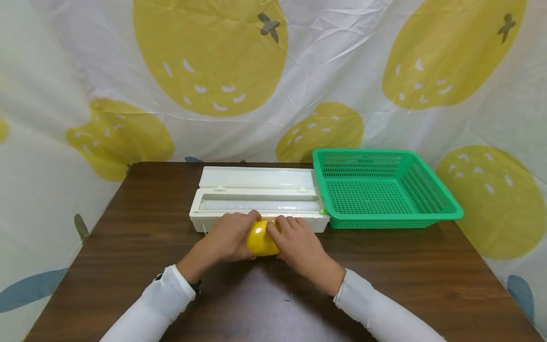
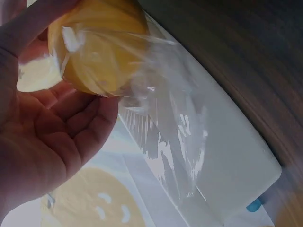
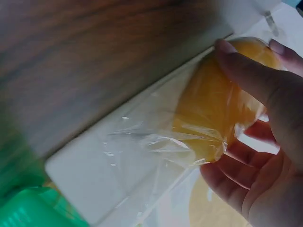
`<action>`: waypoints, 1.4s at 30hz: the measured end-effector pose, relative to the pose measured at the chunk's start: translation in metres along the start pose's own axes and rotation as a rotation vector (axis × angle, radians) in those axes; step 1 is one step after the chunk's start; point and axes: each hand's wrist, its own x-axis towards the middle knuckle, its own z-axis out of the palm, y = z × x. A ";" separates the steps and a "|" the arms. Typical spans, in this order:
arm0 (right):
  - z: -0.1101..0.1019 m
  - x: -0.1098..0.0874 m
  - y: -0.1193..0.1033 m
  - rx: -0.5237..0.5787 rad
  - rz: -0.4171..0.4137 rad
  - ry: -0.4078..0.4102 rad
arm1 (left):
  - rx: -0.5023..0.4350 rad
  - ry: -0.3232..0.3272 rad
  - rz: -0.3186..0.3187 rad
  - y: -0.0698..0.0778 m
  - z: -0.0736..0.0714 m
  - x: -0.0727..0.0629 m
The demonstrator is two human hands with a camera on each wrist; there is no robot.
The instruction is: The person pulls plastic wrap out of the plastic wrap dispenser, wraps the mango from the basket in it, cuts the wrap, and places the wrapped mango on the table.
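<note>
Currently, a yellow fruit [image 1: 261,240] under clear film [image 2: 177,127] is gripped by left hand [image 1: 232,237] and right hand [image 1: 299,242].

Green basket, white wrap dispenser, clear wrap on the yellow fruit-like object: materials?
Green basket: likely molded plastic, semi-gloss; uniform color, regular slots.
White wrap dispenser: probably rigid plastic, smooth with slight sheen; even surfaces, rounded edges.
Clear wrap: looks like thin plastic film, glossy; sharp creases, bright glints, and the yellow fruit-like object shows through. Exact polymers can't be told.
</note>
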 end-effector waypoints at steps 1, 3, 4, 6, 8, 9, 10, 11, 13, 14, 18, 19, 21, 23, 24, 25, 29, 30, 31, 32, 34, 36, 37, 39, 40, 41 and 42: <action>0.001 0.001 0.001 0.004 -0.007 -0.005 | -0.005 0.003 -0.014 0.001 0.002 -0.001; 0.001 0.002 0.002 0.020 -0.024 -0.021 | -0.015 0.010 -0.035 0.002 0.004 -0.004; 0.001 0.003 0.003 0.029 -0.033 -0.032 | -0.023 0.017 -0.043 0.003 0.005 -0.005; -0.001 0.004 0.006 0.053 -0.043 -0.048 | -0.036 0.040 -0.055 0.005 0.007 -0.008; -0.004 0.005 0.008 0.075 -0.047 -0.057 | -0.031 0.047 -0.060 0.007 0.008 -0.009; -0.005 0.006 0.009 0.084 -0.048 -0.061 | -0.019 0.050 -0.056 0.008 0.008 -0.009; -0.005 0.006 0.010 0.086 -0.044 -0.064 | -0.001 0.052 -0.054 0.009 0.008 -0.009; -0.005 0.006 0.010 0.089 -0.039 -0.069 | 0.019 0.051 -0.053 0.011 0.008 -0.009; -0.005 0.006 0.009 0.079 -0.033 -0.085 | 0.097 0.047 -0.047 0.015 0.009 -0.010; -0.005 0.006 0.008 0.071 -0.030 -0.094 | 0.150 0.049 -0.044 0.018 0.010 -0.010; -0.006 0.006 0.006 0.029 -0.023 -0.119 | 0.403 0.092 -0.038 0.029 0.018 -0.011; -0.006 0.006 0.006 0.024 -0.025 -0.120 | 0.464 0.106 -0.038 0.031 0.021 -0.011; -0.006 0.006 0.007 0.022 -0.026 -0.128 | 0.558 0.153 -0.038 0.034 0.027 -0.010; -0.007 0.006 0.007 0.030 -0.028 -0.139 | 0.611 0.217 -0.043 0.035 0.032 -0.008; -0.007 0.006 0.007 0.036 -0.030 -0.144 | 0.629 0.246 -0.045 0.036 0.033 -0.008; -0.007 0.006 0.007 0.042 -0.031 -0.151 | 0.640 0.271 -0.045 0.036 0.035 -0.007; -0.009 0.007 0.006 0.089 -0.017 -0.183 | 0.618 0.306 -0.039 0.034 0.035 -0.005; -0.010 0.007 0.006 0.100 -0.012 -0.194 | 0.605 0.293 -0.038 0.034 0.034 -0.005; -0.011 0.008 0.006 0.110 -0.007 -0.205 | 0.589 0.274 -0.038 0.033 0.032 -0.005; -0.012 0.008 0.006 0.118 -0.001 -0.217 | 0.570 0.255 -0.041 0.032 0.031 -0.005; -0.014 0.009 0.005 0.131 0.010 -0.240 | 0.536 0.214 -0.047 0.030 0.026 -0.005; -0.015 0.009 0.006 0.153 0.016 -0.261 | 0.494 0.183 -0.049 0.028 0.023 -0.006; -0.016 0.009 0.006 0.167 0.020 -0.271 | 0.470 0.175 -0.051 0.027 0.022 -0.006; -0.016 0.009 0.006 0.200 0.025 -0.287 | 0.422 0.173 -0.053 0.025 0.020 -0.008; -0.015 0.008 0.006 0.218 0.029 -0.291 | 0.402 0.175 -0.054 0.024 0.020 -0.008; -0.015 0.008 0.005 0.234 0.033 -0.294 | 0.381 0.181 -0.056 0.022 0.019 -0.008; -0.014 0.008 0.005 0.254 0.038 -0.294 | 0.369 0.183 -0.061 0.021 0.019 -0.009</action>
